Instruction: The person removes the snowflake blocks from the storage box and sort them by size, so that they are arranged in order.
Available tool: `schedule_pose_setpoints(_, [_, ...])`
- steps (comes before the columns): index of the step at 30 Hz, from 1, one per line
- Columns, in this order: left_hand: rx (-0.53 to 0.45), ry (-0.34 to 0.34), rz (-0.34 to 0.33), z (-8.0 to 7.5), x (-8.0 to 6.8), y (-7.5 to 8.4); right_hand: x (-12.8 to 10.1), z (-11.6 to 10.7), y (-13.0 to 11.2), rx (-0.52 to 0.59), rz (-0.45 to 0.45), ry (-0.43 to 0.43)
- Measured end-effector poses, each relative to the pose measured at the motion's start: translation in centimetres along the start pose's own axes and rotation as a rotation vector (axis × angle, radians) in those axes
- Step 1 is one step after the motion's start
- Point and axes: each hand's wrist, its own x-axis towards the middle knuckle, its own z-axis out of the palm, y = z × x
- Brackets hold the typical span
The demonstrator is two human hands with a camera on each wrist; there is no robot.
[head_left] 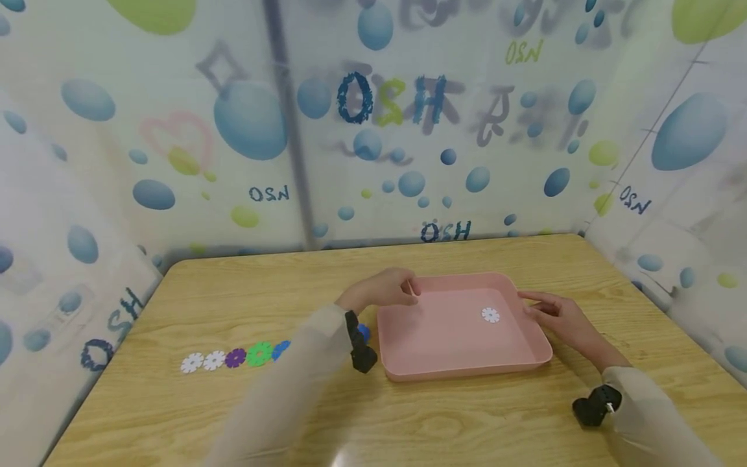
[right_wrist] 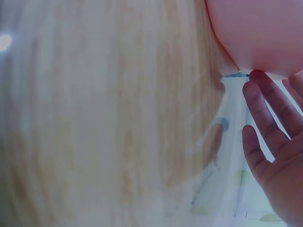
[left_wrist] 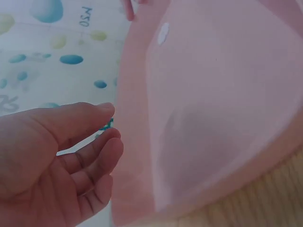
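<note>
A pink rectangular tray (head_left: 461, 344) lies on the wooden table, with one white snowflake-shaped disc (head_left: 490, 315) in its right part. My left hand (head_left: 388, 287) is at the tray's far left corner. In the left wrist view its thumb and loosely bent fingers (left_wrist: 111, 153) stand apart beside the tray wall, with nothing between them. On the other side, my right hand (head_left: 560, 318) is at the tray's right wall. In the right wrist view its fingers (right_wrist: 267, 125) are extended and spread, the longest reaching the tray's outer side.
Left of the tray runs a row of notched discs: two white (head_left: 192, 363), one purple (head_left: 236, 357), one green (head_left: 259, 353) and blue ones (head_left: 281, 349), partly hidden by my left sleeve (head_left: 292, 383). A printed curtain (head_left: 373, 181) hangs behind the table's far edge.
</note>
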Motion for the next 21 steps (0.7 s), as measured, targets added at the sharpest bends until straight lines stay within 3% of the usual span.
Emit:
schedule_pose_setpoints(3, [-0.011, -0.017, 0.002, 0.9, 1.3, 0.6, 0.0, 0.0, 0.0, -0.004, 0.004, 0.002])
schedule_pose_setpoints(10, [-0.024, -0.076, -0.081, 3.3, 3.3, 3.0, -0.2, -0.2, -0.1, -0.018, -0.001, 0.004])
schedule_pose_setpoints(21, [0.007, -0.072, -0.135, 6.8, 6.4, 6.3, -0.1, 0.0, -0.1, -0.004, 0.015, -0.007])
